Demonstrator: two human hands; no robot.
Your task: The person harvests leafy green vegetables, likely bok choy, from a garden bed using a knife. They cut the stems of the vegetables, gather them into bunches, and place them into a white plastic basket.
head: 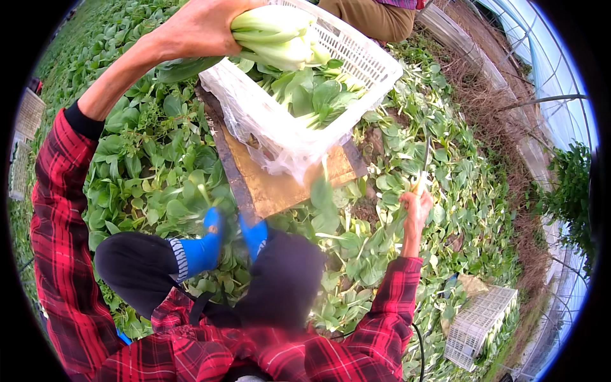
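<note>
At the top, my left hand (205, 28) is closed around a bunch of pale-stemmed bok choy (281, 38), held over the near left part of a white plastic crate (377, 62). Leafy greens (320, 93) lie inside the crate, and thin clear plastic film (243, 129) hangs over its near sides. The crate rests on a yellowish board (267, 176) with dark edges. To the right, away from the crate, my right hand (417, 203) grips the light handle of a knife (426, 155), its narrow blade pointing up and away. A blurred leaf (322, 191) shows beside the board's near edge.
Growing greens (148, 167) cover the ground at left; cut leaves (458, 191) are strewn at right. Another person's bent leg (367, 19) is just beyond the crate. A second white crate (477, 324) stands at lower right. My blue boots (200, 253) are near the board.
</note>
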